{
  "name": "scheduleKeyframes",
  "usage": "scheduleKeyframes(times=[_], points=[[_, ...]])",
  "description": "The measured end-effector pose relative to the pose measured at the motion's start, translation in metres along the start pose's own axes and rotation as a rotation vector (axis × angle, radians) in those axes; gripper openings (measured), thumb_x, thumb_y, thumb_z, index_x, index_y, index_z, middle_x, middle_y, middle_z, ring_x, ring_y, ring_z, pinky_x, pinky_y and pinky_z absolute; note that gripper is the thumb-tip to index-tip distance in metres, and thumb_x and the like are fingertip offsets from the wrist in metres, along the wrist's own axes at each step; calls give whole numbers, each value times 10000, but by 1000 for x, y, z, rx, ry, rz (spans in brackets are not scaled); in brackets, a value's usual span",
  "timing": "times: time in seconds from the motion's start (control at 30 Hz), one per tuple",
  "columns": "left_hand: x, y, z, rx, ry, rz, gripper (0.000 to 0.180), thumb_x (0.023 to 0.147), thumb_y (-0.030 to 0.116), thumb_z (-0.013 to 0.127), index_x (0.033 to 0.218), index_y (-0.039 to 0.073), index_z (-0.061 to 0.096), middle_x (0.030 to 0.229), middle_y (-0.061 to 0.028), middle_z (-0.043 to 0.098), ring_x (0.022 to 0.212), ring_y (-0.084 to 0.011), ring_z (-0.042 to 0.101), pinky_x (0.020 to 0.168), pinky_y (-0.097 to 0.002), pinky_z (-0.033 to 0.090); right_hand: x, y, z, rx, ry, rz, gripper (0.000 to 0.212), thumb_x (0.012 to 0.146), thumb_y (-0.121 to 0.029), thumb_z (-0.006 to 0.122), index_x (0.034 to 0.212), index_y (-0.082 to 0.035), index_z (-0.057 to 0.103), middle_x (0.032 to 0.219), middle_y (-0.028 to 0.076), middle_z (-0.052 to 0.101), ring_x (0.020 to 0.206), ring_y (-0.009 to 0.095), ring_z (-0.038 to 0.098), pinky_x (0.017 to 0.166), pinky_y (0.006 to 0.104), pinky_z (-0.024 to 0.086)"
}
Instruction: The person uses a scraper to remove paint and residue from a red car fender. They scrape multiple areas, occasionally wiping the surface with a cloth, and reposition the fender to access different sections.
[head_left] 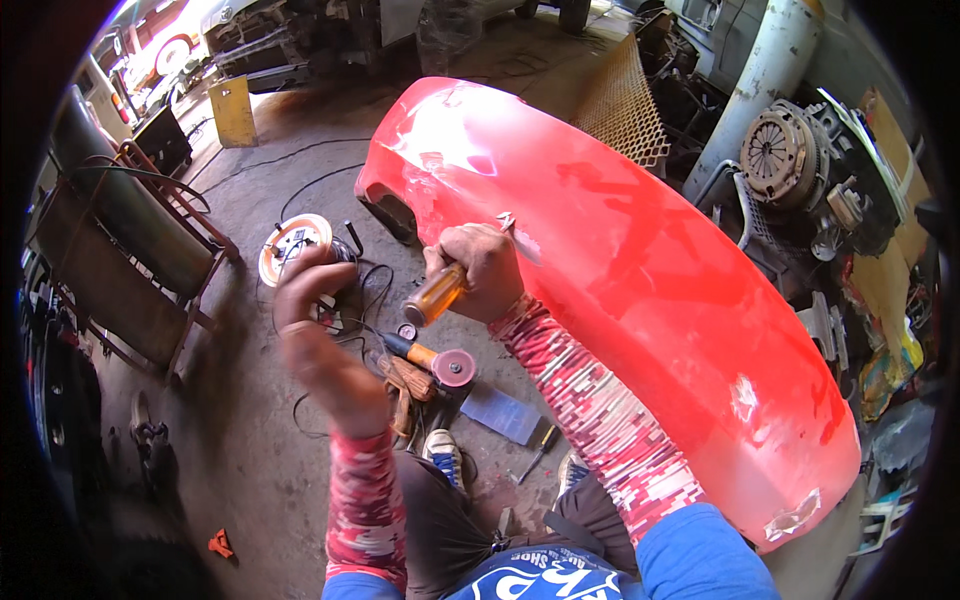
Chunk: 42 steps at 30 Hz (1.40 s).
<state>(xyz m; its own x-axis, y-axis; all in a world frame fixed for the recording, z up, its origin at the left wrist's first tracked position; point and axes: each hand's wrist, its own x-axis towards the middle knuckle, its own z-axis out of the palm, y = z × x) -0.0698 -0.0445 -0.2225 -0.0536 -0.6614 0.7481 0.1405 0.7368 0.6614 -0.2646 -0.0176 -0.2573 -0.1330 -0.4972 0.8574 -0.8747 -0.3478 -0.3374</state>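
Observation:
In my closed right hand (488, 268) is a screwdriver-like tool with a clear amber handle (436, 295). The handle's butt points down and left, and the fist is over the red car bumper (640, 270). Just beyond the knuckles a small pale, jagged piece (506, 220) shows at a scuffed patch; I cannot make out whether it is the tool's tip. My left hand (325, 345), blurred, is raised off the bumper with its fingers loosely bent and nothing seen in them. It partly covers a round white-and-orange cable reel (296, 245) on the floor.
An angle grinder (425, 357) lies by brown gloves (408, 385), loose black cable and a translucent bluish sheet (502, 412). Near my feet lies another screwdriver (540, 452). A metal stand (190, 290) is at left; a clutch plate (778, 152) and piled parts are at right.

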Motion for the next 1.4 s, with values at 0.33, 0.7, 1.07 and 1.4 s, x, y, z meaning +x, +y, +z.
scheduleKeyframes(times=[0.33,0.7,1.07,1.4], points=[[43,42,-38,-191,134,68,812,1067,587,164,1128,-57,654,1314,-321,597,1304,-351,562,1171,-469,339,13,-6,7,-76,59,42,268,827,-160,733,675,-83,526,636,138,577,597,360,620,573,471,497],[87,67,33,-330,128,179,629,1047,464,277,1103,-52,633,1222,-297,607,1222,-382,555,1087,-482,395,14,3,8,-78,77,52,252,830,-165,724,690,-84,532,641,138,587,610,364,629,578,471,503],[-16,-35,47,13,-203,-159,519,1081,414,419,899,-24,632,932,-152,632,935,-274,617,876,-381,471,-6,13,-3,-101,-127,-87,256,784,-141,732,687,-104,498,642,116,523,612,340,557,589,460,409],[-76,-48,43,-498,-340,-555,372,1030,318,576,1147,-34,602,930,-117,681,904,-139,634,800,-293,509,-12,19,-25,-147,-596,-121,251,709,-267,753,748,-129,547,791,73,601,825,303,606,758,450,427]])
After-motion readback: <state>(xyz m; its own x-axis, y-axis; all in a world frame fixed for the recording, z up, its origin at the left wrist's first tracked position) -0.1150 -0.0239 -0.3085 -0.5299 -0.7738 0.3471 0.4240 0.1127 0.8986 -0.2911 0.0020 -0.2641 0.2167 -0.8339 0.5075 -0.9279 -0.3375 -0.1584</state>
